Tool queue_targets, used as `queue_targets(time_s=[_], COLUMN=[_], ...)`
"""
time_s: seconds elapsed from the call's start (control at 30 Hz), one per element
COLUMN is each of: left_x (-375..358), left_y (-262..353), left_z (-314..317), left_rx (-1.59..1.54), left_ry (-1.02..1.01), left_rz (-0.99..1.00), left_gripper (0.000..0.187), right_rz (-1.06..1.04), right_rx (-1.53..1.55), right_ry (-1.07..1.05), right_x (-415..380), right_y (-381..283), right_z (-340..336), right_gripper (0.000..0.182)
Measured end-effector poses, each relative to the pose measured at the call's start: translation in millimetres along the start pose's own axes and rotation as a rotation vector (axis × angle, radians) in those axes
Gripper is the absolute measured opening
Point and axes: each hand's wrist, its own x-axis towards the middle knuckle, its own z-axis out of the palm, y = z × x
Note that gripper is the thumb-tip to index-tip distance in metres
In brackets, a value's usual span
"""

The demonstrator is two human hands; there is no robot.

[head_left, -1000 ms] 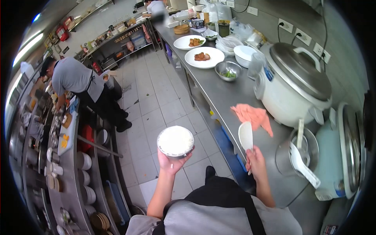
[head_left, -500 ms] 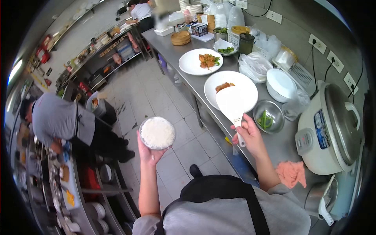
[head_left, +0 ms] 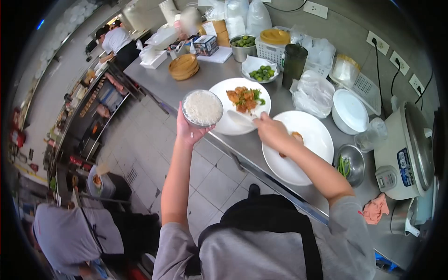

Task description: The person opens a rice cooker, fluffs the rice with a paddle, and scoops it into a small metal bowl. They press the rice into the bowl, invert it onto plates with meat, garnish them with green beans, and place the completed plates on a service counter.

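Note:
In my left hand (head_left: 190,132) is a metal bowl (head_left: 199,125) heaped with white rice (head_left: 202,106), held from below beside the far plate's left edge. My right hand (head_left: 272,129) grips a white rice paddle (head_left: 240,117) by its handle. The paddle's blade lies over the near part of the far white plate (head_left: 218,91), close to browned, saucy pieces of food (head_left: 241,99) with green leaves. My right forearm passes across a second white plate (head_left: 305,163) and partly hides the browned food (head_left: 297,136) on it.
A small metal bowl of green pods (head_left: 344,165), a lidded white bowl (head_left: 350,111) and a rice cooker (head_left: 405,149) stand at the right. Behind the plates are green limes (head_left: 261,73), a dark pitcher (head_left: 295,65) and wooden plates (head_left: 184,67). A co-worker (head_left: 77,238) bends at the lower left.
My right hand has carried the paddle from above the near plate to the far plate. My left hand has brought the rice bowl up beside that plate. The whole view has shifted.

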Motion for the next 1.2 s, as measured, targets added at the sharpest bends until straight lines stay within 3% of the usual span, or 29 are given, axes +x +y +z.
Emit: queue_targets(time_s=[0.03,0.2,0.27,0.33,0.43,0.5,0.53,0.6,0.63,0.7,0.83,0.9,1.0,1.13,1.2], left_x=[12.8,58.2,83.3,102.1,131.1,130.1,126.0,111.7,106.4,103.0,93.0,85.3,83.6,88.1,86.0], left_y=[7.5,28.5,35.1,38.2,39.2,38.7,27.6,-1.7,-14.5,-32.3,-23.2,-9.0,-8.5,-9.5,-11.8], left_z=[-4.9,-25.1,-40.6,-55.6,-60.6,-47.1,-44.0,-36.4,-37.7,-43.5,-31.6,-26.2,-36.4,-28.7,-24.4], left_rx=[0.002,0.077,0.086,0.109,0.347,1.145,1.141,2.039,2.031,2.073,2.082,2.004,2.008,2.059,2.156], left_ry=[-0.011,0.035,-0.008,-0.054,-0.121,-0.152,-0.167,-0.341,-0.353,-0.291,-0.254,-0.446,-0.633,-0.652,-0.676], left_rz=[-0.015,-0.144,-0.231,-0.339,-0.352,-0.190,-0.208,0.363,0.355,0.618,0.636,0.741,0.571,0.625,0.530], left_gripper=[0.067,0.065,0.064,0.064,0.067,0.075,0.075,0.081,0.081,0.084,0.077,0.062,0.047,0.039,0.034], right_rz=[-0.058,0.046,0.132,0.233,0.353,0.377,0.379,0.421,0.439,0.448,0.496,0.493,0.472,0.495,0.481], right_rx=[-0.052,-0.042,-0.025,-0.003,0.199,0.225,0.253,0.258,0.258,0.234,0.164,0.184,0.238,0.310,0.313], right_ry=[-0.043,0.004,0.037,0.020,0.060,0.074,0.087,0.086,0.086,0.141,0.205,0.251,0.307,0.367,0.378], right_x=[19.3,61.4,63.9,63.2,60.3,58.8,57.4,57.4,56.4,54.9,42.0,30.2,21.7,30.7,35.1], right_y=[0.7,14.0,14.9,14.3,13.3,9.7,7.1,2.0,0.1,-1.8,-29.1,-38.1,-41.0,-40.4,-35.2], right_z=[7.4,18.9,15.9,20.4,26.1,27.6,28.6,28.7,27.7,25.2,-2.5,-14.1,-8.9,1.8,6.5], right_gripper=[0.022,0.022,0.016,0.020,0.027,0.027,0.026,0.027,0.027,0.027,0.028,0.027,0.027,0.022,0.022])
